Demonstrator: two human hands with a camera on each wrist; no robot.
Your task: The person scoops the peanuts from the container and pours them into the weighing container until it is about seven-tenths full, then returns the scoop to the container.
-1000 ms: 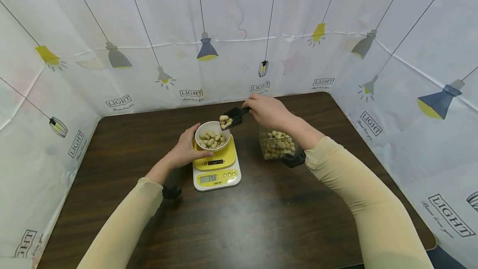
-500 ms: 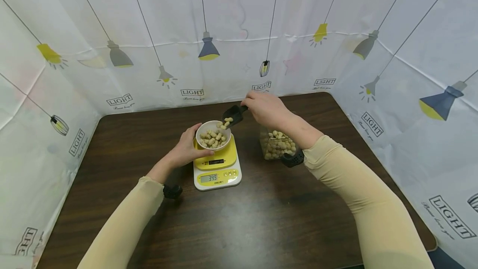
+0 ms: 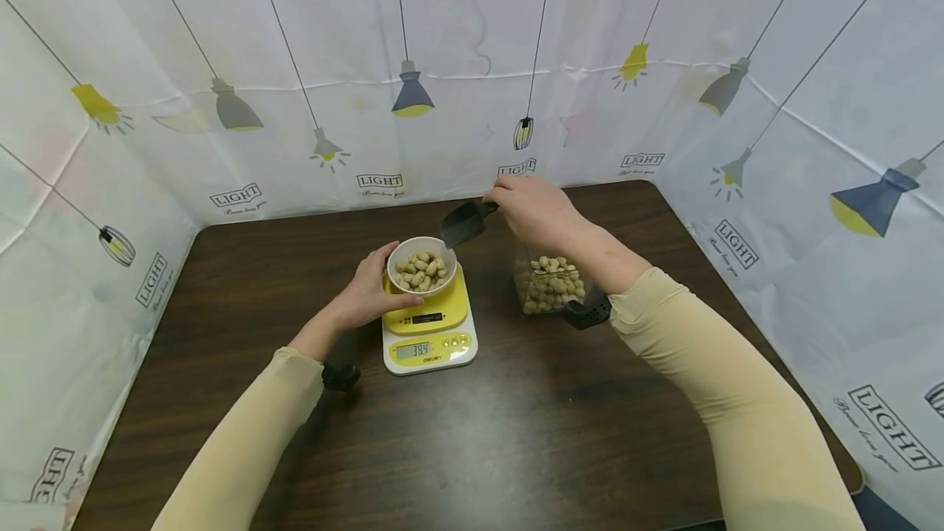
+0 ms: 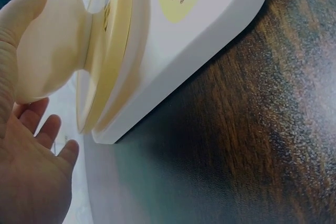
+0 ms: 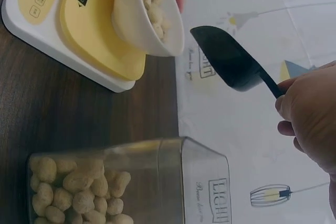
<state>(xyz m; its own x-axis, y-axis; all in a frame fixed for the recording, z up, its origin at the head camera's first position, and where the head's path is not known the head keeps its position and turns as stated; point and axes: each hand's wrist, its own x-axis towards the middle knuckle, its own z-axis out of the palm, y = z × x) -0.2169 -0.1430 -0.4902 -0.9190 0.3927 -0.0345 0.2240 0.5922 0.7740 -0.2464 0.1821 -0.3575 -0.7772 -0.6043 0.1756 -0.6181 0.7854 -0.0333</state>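
A small white bowl [image 5: 128, 17] of unshelled peanuts [image 3: 421, 271] sits on the yellow platform of a kitchen scale [image 3: 430, 351]. My left hand [image 3: 366, 289] holds the bowl's left side, thumb on the near side and fingers round the back. In my right hand [image 3: 534, 207] is the thin handle of a black scoop [image 3: 462, 224]. The scoop hangs tilted just beyond the bowl's right rim, with no peanuts visible in it. Below the right forearm stands a clear container [image 5: 205, 177] holding more peanuts [image 5: 79, 192], partly hidden by that arm in the head view.
All of this stands on a dark wood table [image 3: 487, 433]. A white curtain [image 3: 317, 39] printed with lamps hangs along its back and sides. Black wrist devices [image 3: 339, 378] show under both forearms.
The peanuts in the scoop have slid into the bowl, leaving the scoop bare. My right hand has tipped the scoop and drawn slightly right. The left hand stays at the bowl.
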